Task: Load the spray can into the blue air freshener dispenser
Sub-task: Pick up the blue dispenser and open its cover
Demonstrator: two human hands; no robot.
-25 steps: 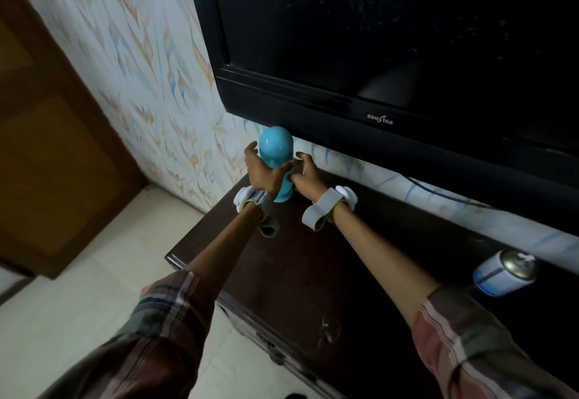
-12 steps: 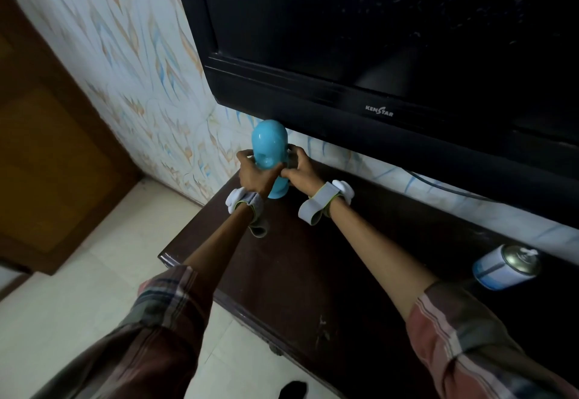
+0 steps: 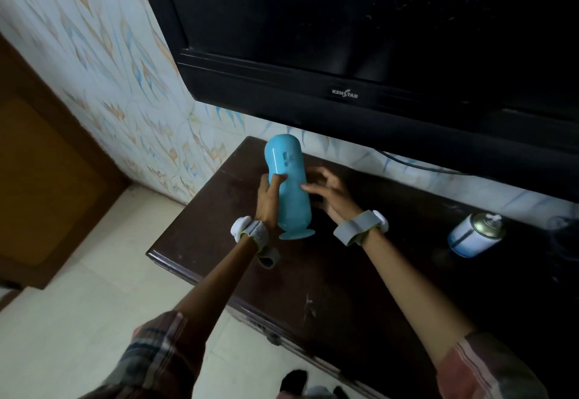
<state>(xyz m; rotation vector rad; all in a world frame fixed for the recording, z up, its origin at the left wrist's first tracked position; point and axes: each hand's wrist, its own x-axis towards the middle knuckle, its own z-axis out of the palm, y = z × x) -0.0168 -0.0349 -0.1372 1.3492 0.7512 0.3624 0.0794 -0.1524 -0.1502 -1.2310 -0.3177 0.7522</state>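
Gripping smooth rounded blue dispenser

Single head view, angled steeply down, close over dark cabinet top

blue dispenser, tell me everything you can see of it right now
The blue dispenser is a smooth, glossy, plastic-looking cylinder with a domed top, a small recessed slot high on its front and a flared foot. It looks closed and leans slightly. The left hand grips its side, thumb on the front; the right hand touches the other side with its fingertips. Whether its foot rests on the dark cabinet is unclear.
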